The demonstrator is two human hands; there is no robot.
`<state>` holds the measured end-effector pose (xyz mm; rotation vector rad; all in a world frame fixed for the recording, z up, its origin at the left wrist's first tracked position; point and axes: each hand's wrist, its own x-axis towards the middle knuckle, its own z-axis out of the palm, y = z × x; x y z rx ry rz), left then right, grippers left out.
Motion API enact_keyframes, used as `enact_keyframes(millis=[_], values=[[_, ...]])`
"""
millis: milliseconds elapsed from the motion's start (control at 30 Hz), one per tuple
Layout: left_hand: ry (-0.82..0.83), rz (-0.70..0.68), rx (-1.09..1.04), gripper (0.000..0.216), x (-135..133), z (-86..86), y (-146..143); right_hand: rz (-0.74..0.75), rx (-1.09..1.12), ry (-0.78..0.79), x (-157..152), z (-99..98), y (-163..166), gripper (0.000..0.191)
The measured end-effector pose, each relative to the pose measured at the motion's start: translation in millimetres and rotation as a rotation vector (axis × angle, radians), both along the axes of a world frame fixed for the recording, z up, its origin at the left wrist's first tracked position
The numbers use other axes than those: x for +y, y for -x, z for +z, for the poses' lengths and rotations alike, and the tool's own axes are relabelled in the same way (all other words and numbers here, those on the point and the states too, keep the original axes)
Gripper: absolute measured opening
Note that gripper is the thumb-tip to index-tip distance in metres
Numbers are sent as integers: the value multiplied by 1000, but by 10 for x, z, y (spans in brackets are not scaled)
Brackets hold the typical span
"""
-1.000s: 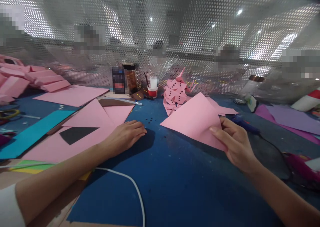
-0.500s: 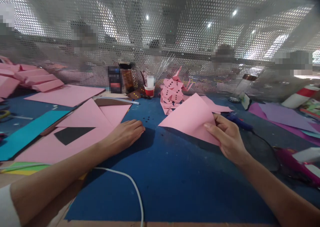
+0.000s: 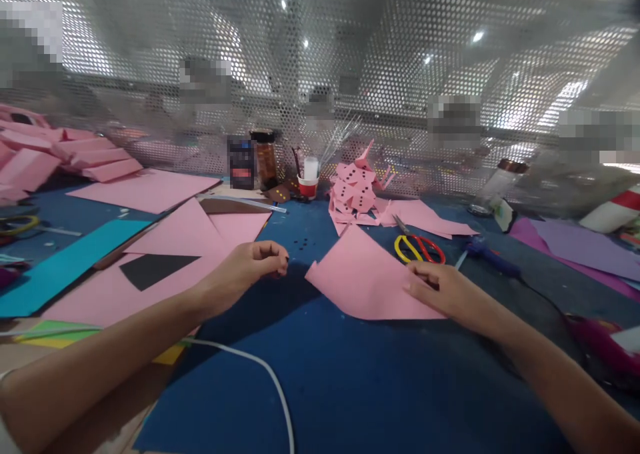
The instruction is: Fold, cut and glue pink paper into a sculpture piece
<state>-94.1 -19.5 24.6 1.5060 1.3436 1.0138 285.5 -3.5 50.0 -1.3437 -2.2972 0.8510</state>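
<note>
My right hand (image 3: pixel 447 291) pinches the right edge of a pink paper sheet (image 3: pixel 360 274), held above the blue table mat (image 3: pixel 350 381). The sheet is bent, with a small curl at its left corner. To its left, my left hand (image 3: pixel 253 267) is raised with thumb and fingers pinched together, a small black dot showing at the tips. Beyond that hand, several loose black dots (image 3: pixel 303 244) lie on the mat. Scissors (image 3: pixel 411 237) with yellow and red handles lie behind the right hand. A folded pink paper figure (image 3: pixel 355 191) with black dots stands behind the sheet.
Pink sheets (image 3: pixel 175 291) with a black paper piece (image 3: pixel 157 269) lie on the left, beside a teal strip (image 3: pixel 75 267). A white cord (image 3: pixel 265 367) crosses the front. A blue glue gun (image 3: pixel 493 257) lies right. A red-white cup (image 3: pixel 308 187) stands near the mesh wall (image 3: pixel 390 61).
My left hand has lifted off the mat and closed into a pinch. My right hand has lowered and tilted the pink sheet towards me, so the scissors now show behind it.
</note>
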Motion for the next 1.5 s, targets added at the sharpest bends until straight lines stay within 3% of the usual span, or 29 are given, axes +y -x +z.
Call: enact_keyframes(millis=[100,200,267,367,533,667,1133,1500], values=[[115,-50,-156,26,-45,33,-19,-64,-129,-103,44,-63,-34,36],[204,-111,-271,27,-92,57,-56,-168,-123,-429,32,-60,40,31],[257,-148,-326,28,-129,63,-93,-133,-71,-587,-15,-2,186,19],[318,-195,-370,28,-193,65,-150,-14,-11,-642,-126,125,532,9],[373,-234,-440,25,-279,64,-185,242,81,-513,-282,215,1160,6],[386,-257,-461,25,-301,43,-174,304,137,-428,-279,122,1416,7],[403,-292,-461,21,-267,-28,-166,277,299,-390,-209,-102,1376,11],[358,-284,-444,19,-274,-16,-155,135,451,-77,-221,-96,1417,10]])
